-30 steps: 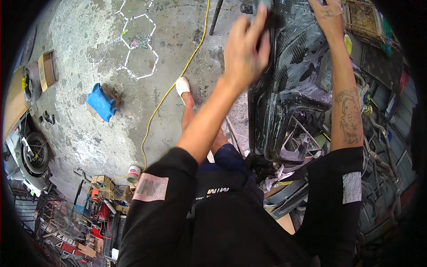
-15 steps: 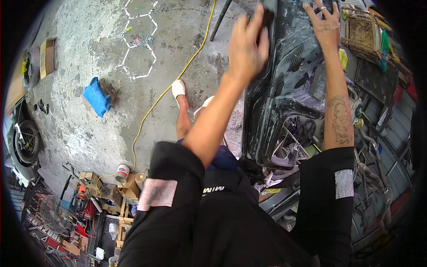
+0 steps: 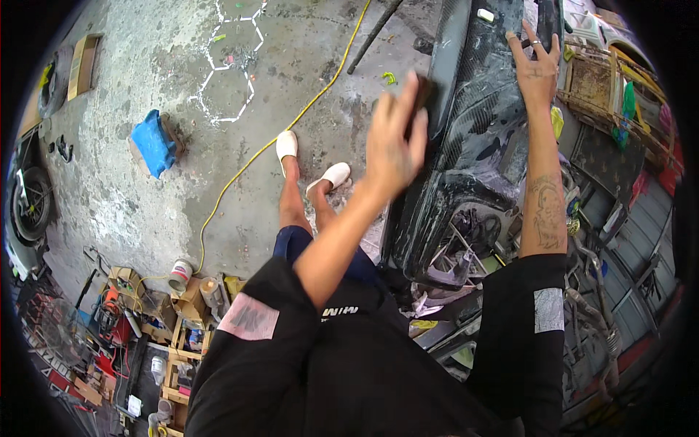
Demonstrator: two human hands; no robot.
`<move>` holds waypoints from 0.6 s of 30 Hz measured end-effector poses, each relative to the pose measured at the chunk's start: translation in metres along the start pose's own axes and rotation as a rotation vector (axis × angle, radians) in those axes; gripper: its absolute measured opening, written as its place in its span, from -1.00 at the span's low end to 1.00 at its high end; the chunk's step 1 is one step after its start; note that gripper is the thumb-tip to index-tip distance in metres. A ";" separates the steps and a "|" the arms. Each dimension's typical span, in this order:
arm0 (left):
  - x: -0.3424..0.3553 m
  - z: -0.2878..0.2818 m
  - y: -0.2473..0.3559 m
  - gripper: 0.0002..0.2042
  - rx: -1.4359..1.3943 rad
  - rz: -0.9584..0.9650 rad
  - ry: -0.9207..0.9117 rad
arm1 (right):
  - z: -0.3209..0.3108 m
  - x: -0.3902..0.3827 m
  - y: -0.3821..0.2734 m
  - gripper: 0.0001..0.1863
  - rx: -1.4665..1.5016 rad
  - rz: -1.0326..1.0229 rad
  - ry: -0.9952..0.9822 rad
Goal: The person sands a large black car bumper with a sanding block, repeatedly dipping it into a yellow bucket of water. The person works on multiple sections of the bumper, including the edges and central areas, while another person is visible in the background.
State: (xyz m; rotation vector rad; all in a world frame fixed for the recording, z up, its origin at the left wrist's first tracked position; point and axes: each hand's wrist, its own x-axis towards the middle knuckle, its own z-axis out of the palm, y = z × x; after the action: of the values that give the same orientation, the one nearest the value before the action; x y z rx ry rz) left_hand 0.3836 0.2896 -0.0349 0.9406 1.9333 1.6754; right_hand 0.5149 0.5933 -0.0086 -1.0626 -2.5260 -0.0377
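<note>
A long black panel (image 3: 477,87) with a carbon-fibre weave, a moulded edge and whitish smears extends along the right of the head view. My left hand (image 3: 393,146) is at the panel's left side, slightly blurred. Its fingers are closed on a dark block (image 3: 424,95), probably a sanding block, pressed to or just off the panel's outer edge. Farther right, my right hand (image 3: 537,76) lies with spread fingers on the panel's far side and holds nothing. A small white piece (image 3: 486,14) sits on the panel near the top.
A yellow cable (image 3: 269,146) crosses the concrete floor by my feet. A blue cloth (image 3: 153,143) lies to the left. Boxes, a can (image 3: 180,273) and tools crowd the lower left. Metal parts and a wooden frame (image 3: 588,76) stand beyond the panel. A motorcycle wheel (image 3: 33,204) is far left.
My left hand has moved down and toward me along the panel's edge with the dark block. My right hand keeps its place on the panel, while the whole view has shifted slightly.
</note>
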 end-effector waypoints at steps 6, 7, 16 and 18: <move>0.067 0.023 -0.005 -0.34 0.101 0.047 0.003 | 0.001 0.016 -0.025 -0.46 0.044 0.139 0.046; 0.082 0.022 -0.011 -0.34 0.083 0.081 0.073 | 0.000 0.017 -0.034 -0.41 0.045 0.190 -0.006; 0.003 0.023 0.010 -0.33 0.035 -0.012 -0.021 | -0.008 0.012 -0.021 -0.39 -0.025 0.279 0.006; 0.040 0.029 -0.005 -0.39 0.066 -0.042 0.055 | -0.010 0.008 -0.022 -0.37 -0.066 0.360 -0.066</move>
State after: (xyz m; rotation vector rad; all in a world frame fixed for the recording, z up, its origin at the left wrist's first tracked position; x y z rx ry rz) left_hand 0.3750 0.3379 -0.0401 0.8807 2.0418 1.6389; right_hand 0.4983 0.5810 0.0064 -1.5529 -2.3644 0.0149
